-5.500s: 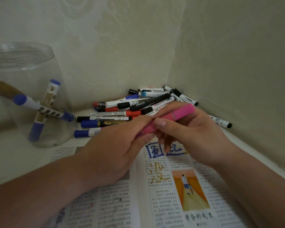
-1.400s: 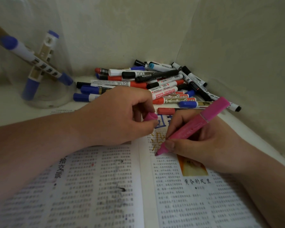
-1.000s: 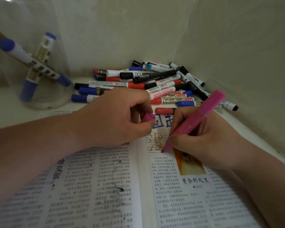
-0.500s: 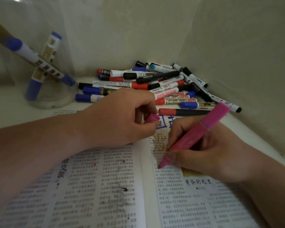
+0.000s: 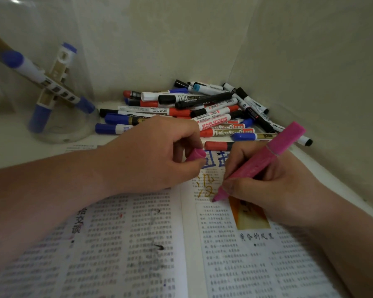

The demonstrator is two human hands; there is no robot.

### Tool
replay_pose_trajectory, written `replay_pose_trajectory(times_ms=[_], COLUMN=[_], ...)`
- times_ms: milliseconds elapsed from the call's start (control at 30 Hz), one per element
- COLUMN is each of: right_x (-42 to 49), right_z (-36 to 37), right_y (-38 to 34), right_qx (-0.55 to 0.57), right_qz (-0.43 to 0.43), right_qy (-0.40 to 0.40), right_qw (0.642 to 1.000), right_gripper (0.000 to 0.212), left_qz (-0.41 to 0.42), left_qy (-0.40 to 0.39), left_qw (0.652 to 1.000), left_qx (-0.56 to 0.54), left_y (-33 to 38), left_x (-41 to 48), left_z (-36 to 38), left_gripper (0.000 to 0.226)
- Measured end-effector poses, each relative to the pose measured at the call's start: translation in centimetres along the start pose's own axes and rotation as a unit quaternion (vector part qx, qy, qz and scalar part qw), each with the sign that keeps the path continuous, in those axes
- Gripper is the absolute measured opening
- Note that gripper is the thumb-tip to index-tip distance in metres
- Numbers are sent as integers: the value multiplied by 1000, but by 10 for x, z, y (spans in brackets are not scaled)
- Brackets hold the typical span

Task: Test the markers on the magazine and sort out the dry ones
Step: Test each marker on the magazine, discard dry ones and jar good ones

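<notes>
An open magazine [image 5: 138, 244] lies in front of me, with blue and yellow test scribbles near the top of its right page. My right hand [image 5: 274, 190] grips an uncapped pink marker [image 5: 261, 162] like a pen, its tip touching the right page beside an orange picture. My left hand [image 5: 155, 155] rests on the magazine's upper middle and pinches the pink cap [image 5: 196, 155] between thumb and fingers. A pile of capped markers [image 5: 202, 112] in red, blue and black lies in the corner behind both hands.
A clear plastic jar [image 5: 52, 93] stands at the back left with three blue-capped markers inside. Walls close in behind and on the right, meeting at the corner behind the pile. The white tabletop edge runs along the right wall.
The pink marker was uncapped, the cap staying in my left hand. In the last second the tip has moved back and forth over the right page near the yellow scribble.
</notes>
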State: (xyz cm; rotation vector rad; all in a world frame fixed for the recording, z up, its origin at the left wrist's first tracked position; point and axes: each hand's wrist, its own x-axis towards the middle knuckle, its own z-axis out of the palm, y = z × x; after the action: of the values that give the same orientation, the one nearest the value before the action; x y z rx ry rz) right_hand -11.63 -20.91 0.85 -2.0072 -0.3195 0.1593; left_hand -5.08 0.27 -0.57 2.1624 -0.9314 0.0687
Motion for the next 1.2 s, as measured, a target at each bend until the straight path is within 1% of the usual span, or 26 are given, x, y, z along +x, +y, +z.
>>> replay_pose_trajectory(times_ms=[100, 233, 367, 500, 533, 600, 667, 733, 800, 867, 933, 1033, 1067, 1133, 1200], right_x=[0, -1, -1, -1, -1, 0, 4, 8, 9, 9, 8, 10, 10, 10, 9], right_z=[0, 2, 3, 0, -1, -3, -8, -11, -10, -7, -4, -2, -2, -2, -1], right_y=[-1, -2, -1, 0, 0, 3, 7, 9, 9, 9, 9, 10, 12, 12, 11], right_qx=[-14, 8, 23, 23, 23, 42, 108, 181, 224, 229, 225, 212, 205, 179, 151], right_qz=[-1, -4, -19, -4, -6, -23, -40, -71, -93, -100, -99, -99, -94, -81, -70], right_qy=[1, -37, -52, -66, -57, -8, 44, 60, 67, 82, 88, 67, 70, 75, 63], right_qw=[1000, 999, 998, 998, 998, 999, 992, 979, 968, 965, 965, 970, 972, 978, 984], right_gripper=[13, 18, 15, 14, 15, 17, 19, 21, 19, 18, 26, 41, 39, 25, 18], left_qz=[10, 16, 17, 10, 9, 9, 16, 32, 44, 50, 57, 80, 89, 105, 117], left_qy=[-3, -2, -1, -7, -10, -20, -36, -48, -51, -54, -56, -59, -60, -57, -53], left_qw=[1000, 1000, 1000, 1000, 1000, 1000, 999, 996, 995, 994, 994, 992, 991, 990, 989], left_qx=[8, 22, 22, 18, 18, 18, 35, 65, 75, 78, 78, 82, 82, 78, 70], left_y=[0, 0, 0, 0, 0, 0, 0, 1, 2, 3, 2, 0, 0, -2, -2], left_x=[-1, 0, -1, -1, -1, 0, -1, -1, -1, -1, 0, 0, 0, -1, -1], left_z=[-1, -1, -1, -1, -1, -2, -2, -1, -2, -2, -2, 0, 1, 2, 3], left_gripper=[17, 23, 21, 20, 19, 19, 20, 22, 23, 25, 26, 28, 31, 34, 34])
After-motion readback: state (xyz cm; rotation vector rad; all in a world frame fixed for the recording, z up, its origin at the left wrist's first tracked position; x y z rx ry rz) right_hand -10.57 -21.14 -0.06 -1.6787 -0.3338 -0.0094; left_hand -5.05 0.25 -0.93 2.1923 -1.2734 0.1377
